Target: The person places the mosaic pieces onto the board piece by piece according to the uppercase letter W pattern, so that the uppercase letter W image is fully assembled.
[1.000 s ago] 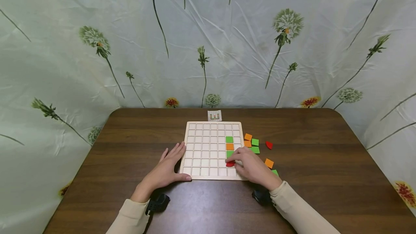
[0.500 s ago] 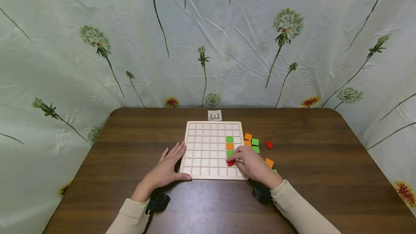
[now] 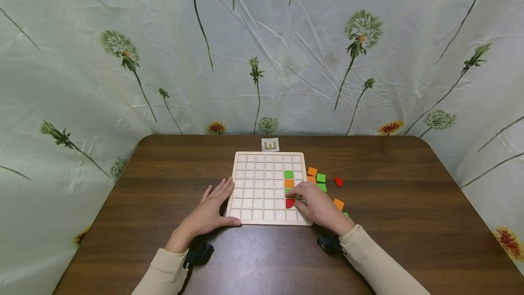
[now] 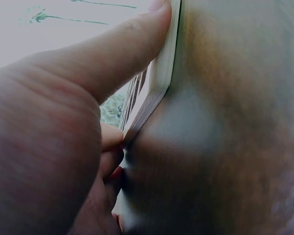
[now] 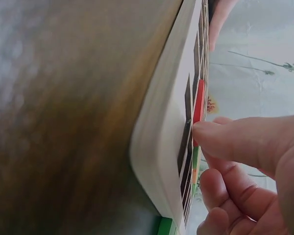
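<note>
A pale wooden grid board (image 3: 258,193) lies on the table. My left hand (image 3: 209,213) rests at its left side, fingers spread along the edge and thumb (image 4: 132,41) on the near-left corner. My right hand (image 3: 315,206) is over the board's right side with bent fingers. It holds a red quarter-round tile (image 3: 289,203) in a cell, thumb (image 5: 210,134) at the tile's side and index fingertip at its far edge. Beyond that tile, in the same column, sit a partly covered green tile, an orange tile (image 3: 289,183) and another green tile (image 3: 288,174).
Loose orange tiles (image 3: 312,171) and green tiles (image 3: 321,178) lie right of the board, with a red piece (image 3: 338,181) farther right. Another orange tile (image 3: 338,204) is by my right wrist. A small pattern card (image 3: 270,144) lies behind the board. A flowered curtain (image 3: 262,49) hangs behind the table.
The red tile has shifted slightly and now lies squarely in its cell. My right index fingertip has moved from over it towards the green tile beyond. My left hand has stayed put.
</note>
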Tool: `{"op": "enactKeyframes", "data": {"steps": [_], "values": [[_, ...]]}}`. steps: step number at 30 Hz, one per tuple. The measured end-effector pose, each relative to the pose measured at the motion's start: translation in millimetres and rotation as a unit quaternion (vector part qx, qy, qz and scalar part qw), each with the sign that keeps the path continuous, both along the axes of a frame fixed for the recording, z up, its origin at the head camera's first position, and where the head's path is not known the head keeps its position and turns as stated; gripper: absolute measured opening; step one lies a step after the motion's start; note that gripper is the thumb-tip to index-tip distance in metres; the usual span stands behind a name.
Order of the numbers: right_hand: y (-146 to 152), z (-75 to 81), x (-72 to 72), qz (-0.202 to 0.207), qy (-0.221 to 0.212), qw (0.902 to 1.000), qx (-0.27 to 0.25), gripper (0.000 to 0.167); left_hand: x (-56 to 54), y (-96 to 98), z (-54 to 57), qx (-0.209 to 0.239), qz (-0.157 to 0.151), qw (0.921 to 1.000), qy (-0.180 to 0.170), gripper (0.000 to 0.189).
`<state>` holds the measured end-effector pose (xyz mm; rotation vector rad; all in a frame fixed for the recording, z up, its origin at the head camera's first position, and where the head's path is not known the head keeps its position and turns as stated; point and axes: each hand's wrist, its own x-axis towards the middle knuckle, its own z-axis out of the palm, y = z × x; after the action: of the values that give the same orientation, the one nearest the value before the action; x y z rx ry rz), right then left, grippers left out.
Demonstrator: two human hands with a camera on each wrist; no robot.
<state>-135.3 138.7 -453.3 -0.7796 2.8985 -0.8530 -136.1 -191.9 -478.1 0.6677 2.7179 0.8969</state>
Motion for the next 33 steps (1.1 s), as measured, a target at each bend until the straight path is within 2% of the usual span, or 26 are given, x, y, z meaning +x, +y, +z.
{"op": "enactKeyframes", "data": {"steps": [11, 13, 20, 28, 33], "values": [[0, 0.3, -5.4, -0.028, -0.025, 0.9992, -0.012, 0.028, 0.3, -0.3, -0.1, 0.009, -0.002, 0.9999, 0.01, 0.113], [4, 1.5, -3.2, -0.028, -0.022, 0.9992, -0.016, 0.028, 0.4, -0.2, 0.2, 0.01, -0.004, 0.9999, 0.008, 0.113], [27, 4.5, 8.6, -0.068, -0.035, 0.9965, -0.034, 0.033, -0.1, 0.2, 1.1, 0.011, -0.004, 0.9999, -0.001, 0.112], [51, 9.6, 17.0, -0.076, -0.025, 0.995, -0.06, 0.034, -0.1, -2.0, 2.0, 0.007, 0.002, 1.0, 0.0, 0.113], [68, 10.1, 21.4, -0.102, -0.04, 0.9922, -0.06, 0.035, 0.5, 0.4, 3.1, 0.008, -0.004, 1.0, -0.002, 0.113]]}}
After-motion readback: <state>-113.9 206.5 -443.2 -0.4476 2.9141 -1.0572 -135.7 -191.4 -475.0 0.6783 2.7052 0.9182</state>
